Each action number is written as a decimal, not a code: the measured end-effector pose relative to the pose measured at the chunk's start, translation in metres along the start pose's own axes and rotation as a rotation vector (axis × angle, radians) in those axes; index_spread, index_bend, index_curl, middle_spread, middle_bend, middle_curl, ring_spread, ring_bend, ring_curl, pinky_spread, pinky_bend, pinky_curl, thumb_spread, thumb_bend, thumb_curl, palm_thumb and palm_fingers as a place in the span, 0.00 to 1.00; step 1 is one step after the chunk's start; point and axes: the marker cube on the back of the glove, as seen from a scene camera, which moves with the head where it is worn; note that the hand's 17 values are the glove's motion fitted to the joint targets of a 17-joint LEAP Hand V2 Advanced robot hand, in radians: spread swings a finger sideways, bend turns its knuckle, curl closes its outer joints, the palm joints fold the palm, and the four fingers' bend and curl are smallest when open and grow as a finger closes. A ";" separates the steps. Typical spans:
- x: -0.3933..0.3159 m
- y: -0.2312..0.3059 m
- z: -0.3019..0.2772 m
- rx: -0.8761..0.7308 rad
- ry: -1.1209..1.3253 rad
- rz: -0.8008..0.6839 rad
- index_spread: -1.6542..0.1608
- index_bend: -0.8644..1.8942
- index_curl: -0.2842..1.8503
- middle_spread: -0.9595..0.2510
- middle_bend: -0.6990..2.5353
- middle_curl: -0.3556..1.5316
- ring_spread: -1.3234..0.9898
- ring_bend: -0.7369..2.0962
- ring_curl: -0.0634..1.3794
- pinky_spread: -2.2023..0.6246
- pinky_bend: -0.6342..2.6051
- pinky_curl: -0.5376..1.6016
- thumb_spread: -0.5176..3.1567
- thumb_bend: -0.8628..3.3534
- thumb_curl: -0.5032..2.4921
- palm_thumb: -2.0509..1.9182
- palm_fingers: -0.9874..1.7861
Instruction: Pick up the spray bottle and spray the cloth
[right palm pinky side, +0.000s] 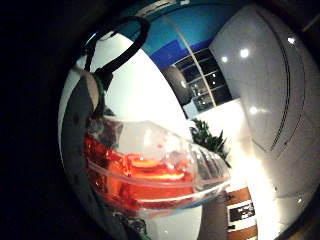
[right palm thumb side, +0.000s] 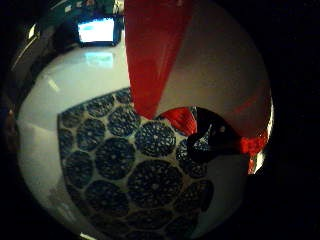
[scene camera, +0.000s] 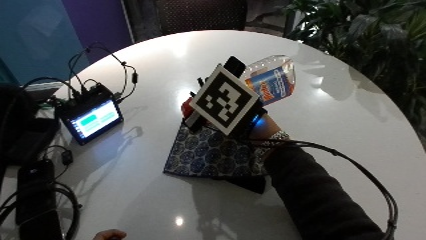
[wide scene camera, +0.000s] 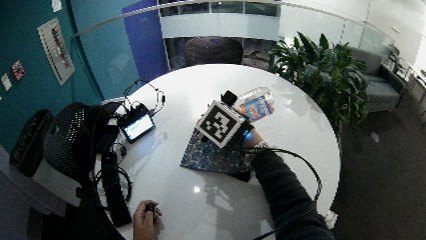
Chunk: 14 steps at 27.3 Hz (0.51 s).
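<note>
— Over the round white table (scene camera: 319, 120), seen from outside, what is the gloved right hand (scene camera: 261, 124) doing?

— It holds a clear plastic spray bottle with orange liquid and a blue-and-orange label (scene camera: 271, 79) off the table, tipped on its side, base pointing away toward the green plant (scene camera: 373, 35). Most of the hand is hidden; how the fingers wrap the bottle cannot be made out from here.

— And the cloth?

— A blue cloth patterned with round medallions (scene camera: 210, 152) lies flat on the table, right under the hand. A small screen device with cables (scene camera: 91, 117) sits well apart from it.

— Wide outside view?

— Same layout: bottle (wide scene camera: 255, 106) raised above the table (wide scene camera: 200, 200), cloth (wide scene camera: 210, 156) beneath the hand (wide scene camera: 247, 136), and the bare other hand (wide scene camera: 144, 218) resting at the near table edge, curled round a small dark object.

— Little-finger palm view?

— The bottle (right palm pinky side: 155, 167) fills it, close to the palm, orange liquid pooled in the lower side.

— Thumb-side palm view?

— A red part of the bottle's sprayer (right palm thumb side: 152, 55) crosses the view, a black piece beside it; the patterned cloth (right palm thumb side: 135, 175) lies spread below on the table (right palm thumb side: 75, 80).
</note>
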 end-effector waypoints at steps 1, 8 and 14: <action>0.000 -0.004 -0.007 0.028 -0.017 0.016 0.76 0.37 0.35 0.63 0.37 0.47 0.49 0.47 0.38 0.69 0.31 0.45 0.45 0.20 0.32 0.74 0.79; -0.010 -0.035 -0.059 0.201 -0.253 0.147 0.76 0.37 0.35 0.63 0.36 0.47 0.49 0.48 0.38 0.69 0.31 0.45 0.45 0.20 0.32 0.74 0.80; -0.027 -0.055 -0.087 0.289 -0.442 0.206 0.76 0.37 0.35 0.63 0.36 0.47 0.49 0.48 0.39 0.68 0.32 0.45 0.44 0.20 0.33 0.74 0.81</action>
